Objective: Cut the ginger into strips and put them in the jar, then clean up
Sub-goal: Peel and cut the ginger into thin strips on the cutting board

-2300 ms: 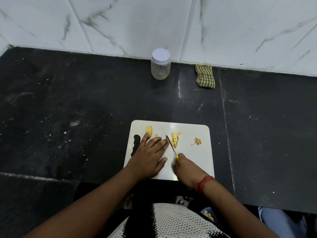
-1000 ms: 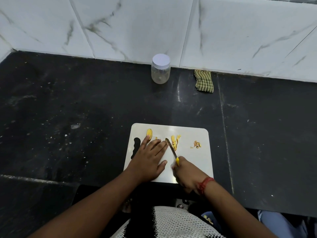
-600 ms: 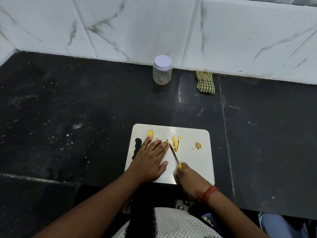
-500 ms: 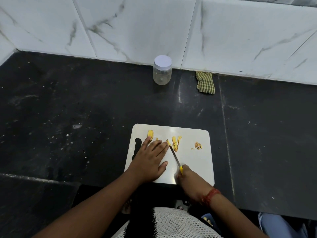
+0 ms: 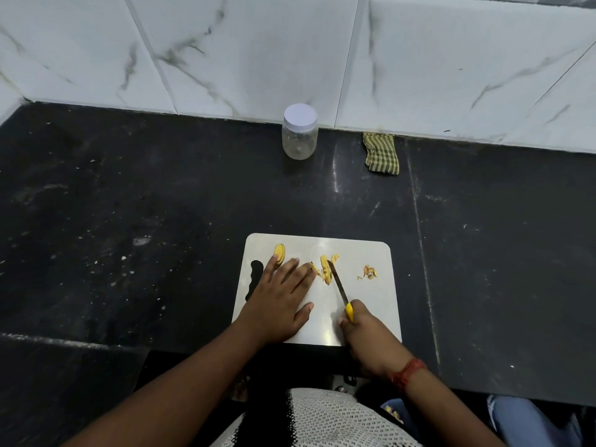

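Observation:
A white cutting board point(image 5: 367, 304) lies on the black counter near its front edge. Yellow ginger strips point(image 5: 325, 268) lie at the board's middle, a ginger slice point(image 5: 279, 252) sits at its far left, and small scraps point(image 5: 369, 272) lie to the right. My left hand point(image 5: 280, 298) lies flat on the board, fingertips touching ginger just left of the strips. My right hand point(image 5: 364, 330) grips the yellow handle of a knife point(image 5: 338, 283), whose blade tip meets the strips. A clear jar point(image 5: 299, 132) with a white lid on stands by the back wall.
A folded green checked cloth point(image 5: 381, 153) lies to the right of the jar against the marble wall. The black counter point(image 5: 129, 221) carries scattered white specks on the left. My patterned clothing fills the bottom edge.
The knife blade has shifted slightly right, from beside my left fingertips onto the pile of strips. My left hand stays flat on the board.

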